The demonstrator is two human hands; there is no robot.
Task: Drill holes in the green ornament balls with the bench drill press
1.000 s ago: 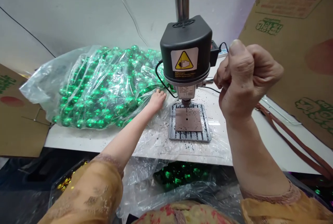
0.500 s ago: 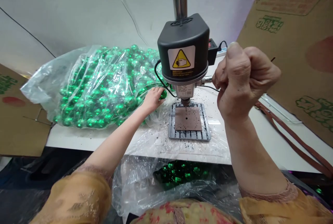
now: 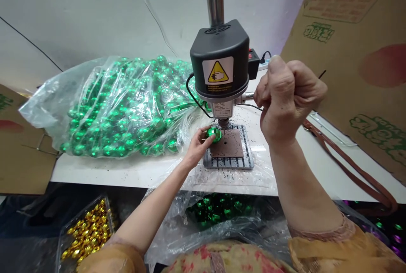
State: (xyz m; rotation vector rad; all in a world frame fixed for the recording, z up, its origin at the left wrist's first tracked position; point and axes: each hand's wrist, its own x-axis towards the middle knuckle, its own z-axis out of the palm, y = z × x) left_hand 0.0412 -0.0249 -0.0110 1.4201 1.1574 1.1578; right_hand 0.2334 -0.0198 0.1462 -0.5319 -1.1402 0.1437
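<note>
Between the fingers and thumb of my left hand (image 3: 199, 145) is a shiny green faceted ball (image 3: 214, 134), held over the left part of a brown board (image 3: 233, 148). That board has a small dark hole and lies on the slotted metal base (image 3: 244, 164) of a small drill press (image 3: 220, 59). The drill's chuck (image 3: 223, 123) hangs just above and right of the ball. My right hand (image 3: 285, 95) is closed round the drill press's feed handle (image 3: 249, 95), of which only a short metal piece shows.
A big clear bag of green balls (image 3: 127, 112) lies on the white table (image 3: 104, 171) to the left. Cardboard boxes (image 3: 342, 57) stand at both sides. A brown strap (image 3: 349, 167) lies on the right. Below the table edge are a tray of gold balls (image 3: 89, 226) and more green balls (image 3: 218, 211).
My left hand has moved right from the bag's edge to the drill base, bringing a green ball with it. My right hand stays closed on the handle. The view has shifted slightly.
</note>
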